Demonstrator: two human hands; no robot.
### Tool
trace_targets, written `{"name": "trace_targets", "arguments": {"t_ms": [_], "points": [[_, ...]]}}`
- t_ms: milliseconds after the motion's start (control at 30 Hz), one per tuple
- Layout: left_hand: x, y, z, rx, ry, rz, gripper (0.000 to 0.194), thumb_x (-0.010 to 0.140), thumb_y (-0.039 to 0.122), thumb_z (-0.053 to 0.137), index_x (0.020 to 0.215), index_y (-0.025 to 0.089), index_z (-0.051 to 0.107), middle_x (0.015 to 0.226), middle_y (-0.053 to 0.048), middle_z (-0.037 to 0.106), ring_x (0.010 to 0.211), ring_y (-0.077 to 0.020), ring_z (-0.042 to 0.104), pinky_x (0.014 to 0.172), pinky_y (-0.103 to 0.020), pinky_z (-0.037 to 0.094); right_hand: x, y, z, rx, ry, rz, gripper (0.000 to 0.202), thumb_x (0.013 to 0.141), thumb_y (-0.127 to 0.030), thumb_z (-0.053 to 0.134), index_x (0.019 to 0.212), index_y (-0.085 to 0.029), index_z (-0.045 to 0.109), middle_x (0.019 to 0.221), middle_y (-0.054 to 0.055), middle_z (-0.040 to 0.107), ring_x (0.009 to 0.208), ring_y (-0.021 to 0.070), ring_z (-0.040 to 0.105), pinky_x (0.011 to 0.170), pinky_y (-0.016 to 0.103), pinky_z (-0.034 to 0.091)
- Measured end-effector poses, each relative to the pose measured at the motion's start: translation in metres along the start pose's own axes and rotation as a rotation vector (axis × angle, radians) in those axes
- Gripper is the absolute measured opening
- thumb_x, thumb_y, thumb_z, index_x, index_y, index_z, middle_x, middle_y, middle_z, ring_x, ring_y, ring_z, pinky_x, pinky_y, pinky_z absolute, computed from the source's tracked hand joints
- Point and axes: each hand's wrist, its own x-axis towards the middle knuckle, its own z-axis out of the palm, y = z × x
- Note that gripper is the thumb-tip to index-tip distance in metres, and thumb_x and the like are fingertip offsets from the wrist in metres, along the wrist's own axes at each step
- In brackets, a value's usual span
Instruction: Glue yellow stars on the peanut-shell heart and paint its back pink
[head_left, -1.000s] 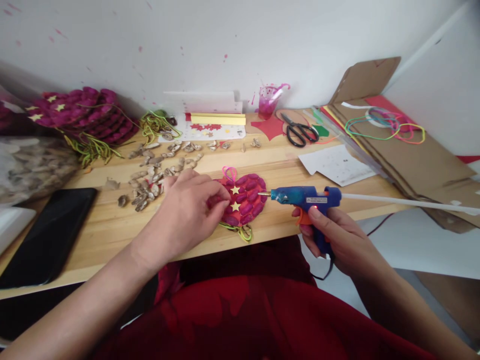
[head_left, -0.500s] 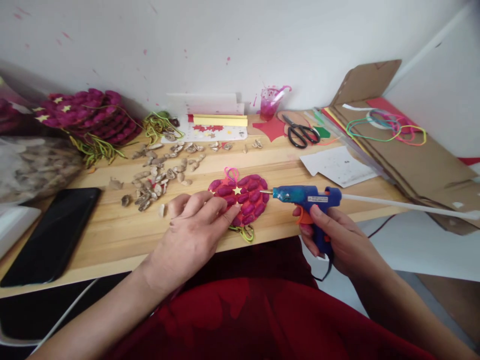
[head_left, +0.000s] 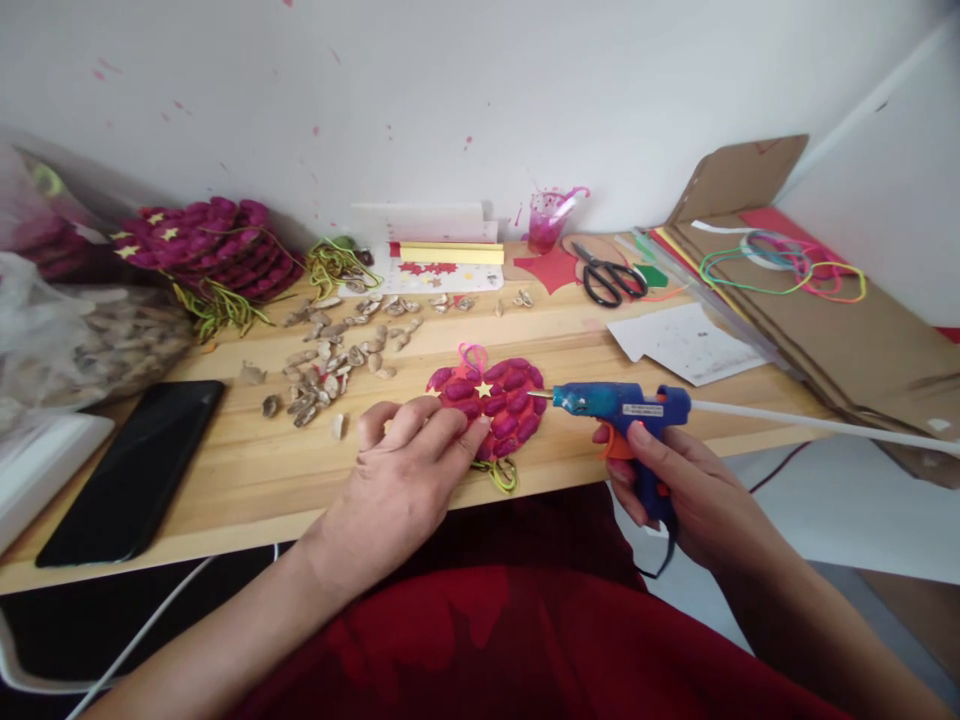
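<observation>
A magenta ornament (head_left: 510, 425) made of painted peanut shells lies near the table's front edge. It carries small pale yellow stars (head_left: 484, 390), a pink loop (head_left: 473, 356) at its top and yellow-green cords (head_left: 501, 476) below. My left hand (head_left: 412, 455) rests over its left part, fingers bent and thumb pressed on the shells; what lies under the fingers is hidden. In my right hand (head_left: 675, 480) is a blue glue gun (head_left: 637, 405), gripped by the handle near its orange trigger. Its metal nozzle is just over the ornament's right edge; whether it touches, I cannot tell.
Loose peanut shells (head_left: 330, 375) are scattered behind my left hand. A phone (head_left: 131, 470), a bag of shells (head_left: 97, 330) and stacked magenta ornaments (head_left: 217, 250) occupy the left. Scissors (head_left: 611, 275), a stained plastic cup (head_left: 547, 220) and cardboard (head_left: 840, 310) stand behind and right.
The whole view has shifted slightly, so everything appears a little further right and lower. Both hands, the ornament and the glue gun keep nearly the same positions relative to each other.
</observation>
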Motion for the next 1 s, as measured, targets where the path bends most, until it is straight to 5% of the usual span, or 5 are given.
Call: {"name": "trace_targets", "arguments": {"t_ms": [467, 700, 833, 1000], "points": [[0.002, 0.002, 0.001, -0.012, -0.002, -0.025, 0.039, 0.099, 0.007, 0.055, 0.133, 0.018, 0.069, 0.115, -0.011, 0.074, 0.117, -0.0331, 0.060, 0.096, -0.048, 0.041, -0.001, -0.001, 0.004, 0.026, 0.022, -0.016, 0.046, 0.089, -0.063, 0.073, 0.102, -0.019, 0.067, 0.067, -0.003, 0.059, 0.044, 0.0092, 0.052, 0.038, 0.021, 0.031], [-0.009, -0.007, 0.008, -0.104, -0.019, -0.025, 0.048, 0.100, 0.011, 0.054, 0.146, 0.024, 0.059, 0.122, -0.013, 0.072, 0.123, -0.0358, 0.057, 0.102, -0.051, 0.042, 0.001, -0.012, 0.006, 0.245, -0.012, 0.036, 0.053, 0.085, -0.064, 0.072, 0.113, -0.019, 0.066, 0.072, -0.002, 0.062, 0.049, 0.0106, 0.054, 0.041, 0.022, 0.034], [-0.012, -0.008, 0.009, -0.132, 0.013, -0.032, 0.050, 0.102, 0.017, 0.053, 0.151, 0.027, 0.055, 0.122, -0.013, 0.072, 0.121, -0.0396, 0.060, 0.098, -0.056, 0.045, -0.001, -0.021, 0.000, 0.384, -0.071, 0.098, 0.039, 0.085, -0.047, 0.074, 0.113, -0.021, 0.066, 0.085, 0.002, 0.068, 0.060, 0.0134, 0.062, 0.049, 0.024, 0.044], [-0.017, -0.008, 0.006, -0.138, 0.097, -0.124, 0.061, 0.105, 0.022, 0.050, 0.161, 0.042, 0.040, 0.125, -0.003, 0.072, 0.113, -0.0319, 0.065, 0.098, -0.051, 0.049, -0.004, -0.022, -0.010, 0.402, -0.091, 0.024, 0.037, 0.072, -0.017, 0.077, 0.107, -0.022, 0.068, 0.095, 0.003, 0.069, 0.068, 0.0133, 0.062, 0.051, 0.024, 0.043]]}}
